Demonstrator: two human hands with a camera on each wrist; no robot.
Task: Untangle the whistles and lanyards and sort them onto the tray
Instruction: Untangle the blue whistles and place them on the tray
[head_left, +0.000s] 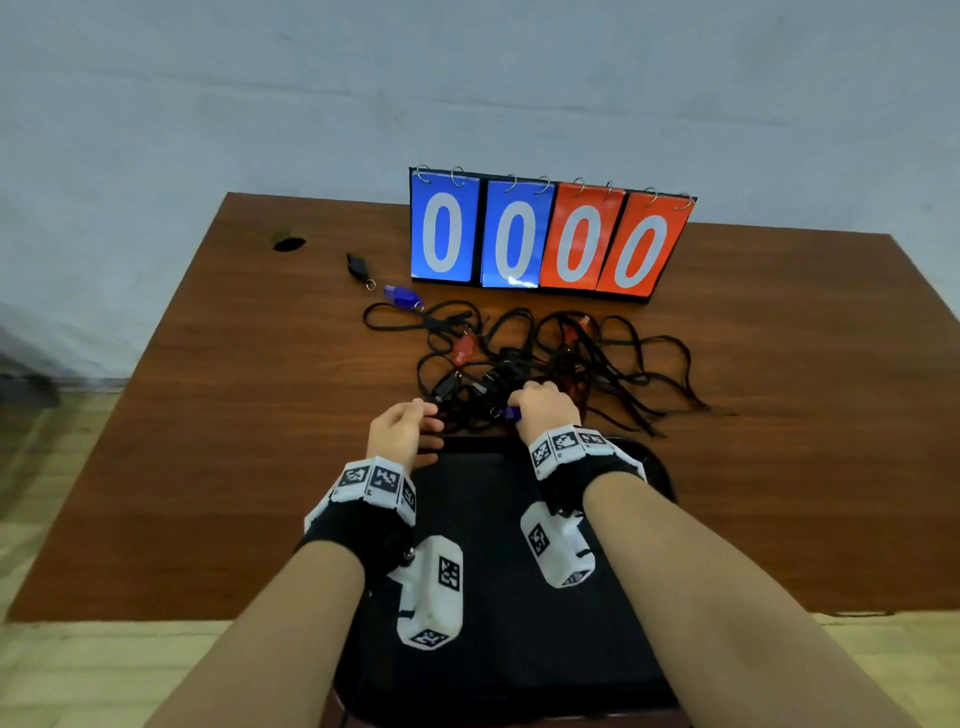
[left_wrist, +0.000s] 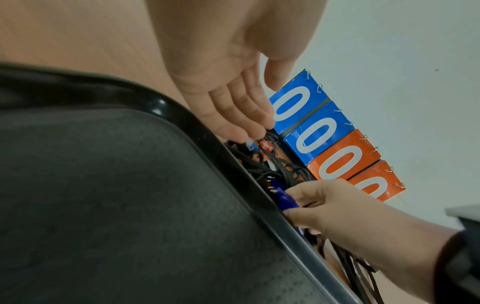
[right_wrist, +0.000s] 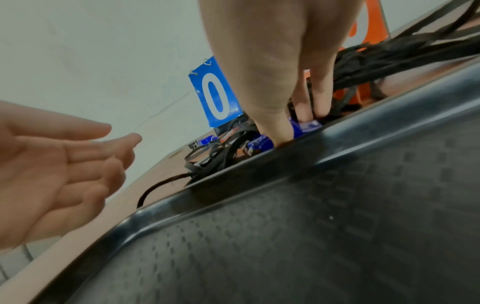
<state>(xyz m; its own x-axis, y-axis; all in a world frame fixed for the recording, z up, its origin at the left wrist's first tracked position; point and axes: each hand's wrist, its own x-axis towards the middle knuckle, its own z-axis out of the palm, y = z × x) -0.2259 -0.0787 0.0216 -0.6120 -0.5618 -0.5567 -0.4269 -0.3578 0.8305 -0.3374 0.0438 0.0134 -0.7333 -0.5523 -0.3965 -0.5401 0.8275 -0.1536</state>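
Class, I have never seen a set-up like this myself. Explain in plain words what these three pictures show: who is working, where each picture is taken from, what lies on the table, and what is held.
No machine: a person works with two bare hands. The wide picture comes from a head-worn camera; the other two from wrist cameras, looking along the fingers. On the wooden table are a flip scoreboard showing 0000, a tangle of black lanyards with whistles, and a black tray nearest the person. The right hand pinches a blue whistle at the tray's far rim; the left hand is open, gripping nothing.
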